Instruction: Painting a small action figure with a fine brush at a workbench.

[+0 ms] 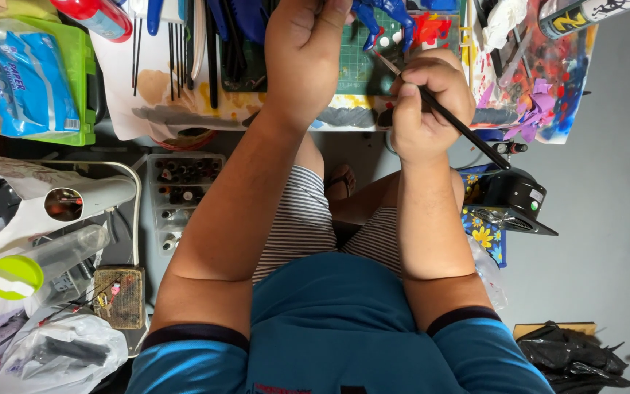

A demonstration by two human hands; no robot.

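My left hand (304, 51) is raised at the top middle, fingers closed around something at the frame's top edge; next to it a blue figure (380, 18) stands out, and whether the hand holds it is partly hidden. My right hand (424, 102) grips a thin black paintbrush (461, 124), its tip pointing up-left toward the blue figure. Both hands hover over a green cutting mat (359, 66) on a paint-stained work surface.
A paint-smeared white sheet (147, 87) with several brushes and tools lies at the top left. A green box with a blue tissue pack (23, 73) sits left. A rack of small bottles (180, 190) stands below. A spray can (585, 14) lies top right, and a black device (515, 197) sits right.
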